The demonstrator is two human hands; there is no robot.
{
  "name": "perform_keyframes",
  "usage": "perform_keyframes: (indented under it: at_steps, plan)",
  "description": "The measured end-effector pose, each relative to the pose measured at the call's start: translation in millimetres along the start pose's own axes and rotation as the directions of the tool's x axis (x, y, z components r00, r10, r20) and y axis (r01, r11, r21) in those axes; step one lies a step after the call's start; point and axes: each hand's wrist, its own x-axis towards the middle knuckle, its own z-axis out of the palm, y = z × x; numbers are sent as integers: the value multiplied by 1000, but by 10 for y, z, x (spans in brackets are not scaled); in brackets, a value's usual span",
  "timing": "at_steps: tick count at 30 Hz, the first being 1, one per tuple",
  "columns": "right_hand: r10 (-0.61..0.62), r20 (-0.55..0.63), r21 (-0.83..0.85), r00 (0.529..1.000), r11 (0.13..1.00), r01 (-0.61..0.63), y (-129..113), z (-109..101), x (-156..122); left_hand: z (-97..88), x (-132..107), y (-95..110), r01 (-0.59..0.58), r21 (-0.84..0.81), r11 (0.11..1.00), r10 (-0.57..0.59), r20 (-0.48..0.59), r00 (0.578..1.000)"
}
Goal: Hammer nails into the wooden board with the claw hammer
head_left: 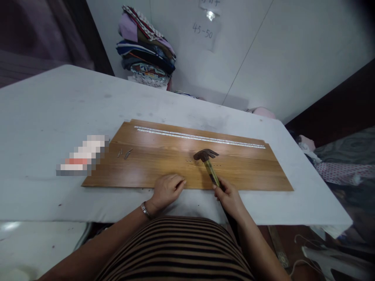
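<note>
Hammer: clasped by its handle in right hand, head forward of grip, over wooden board; left hand loosely fisted at board's near edge.

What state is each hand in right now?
Left hand: fingers curled, at the wooden board; can't tell if it holds anything.
Right hand: closed, holding the hammer by its handle.

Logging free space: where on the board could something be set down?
Bare board lies right of the hammer, below the white strips, and just right of the nails. Crowded: middle front, by the left hand and right hand.
</note>
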Motion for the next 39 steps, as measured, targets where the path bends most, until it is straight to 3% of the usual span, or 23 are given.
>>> perform_keyframes:
  at_steps: [39]
  plan:
    - [5, 16, 14, 1000, 1000, -5, 35, 33, -13, -12, 10, 6, 30, -51, 998, -28, 32, 999]
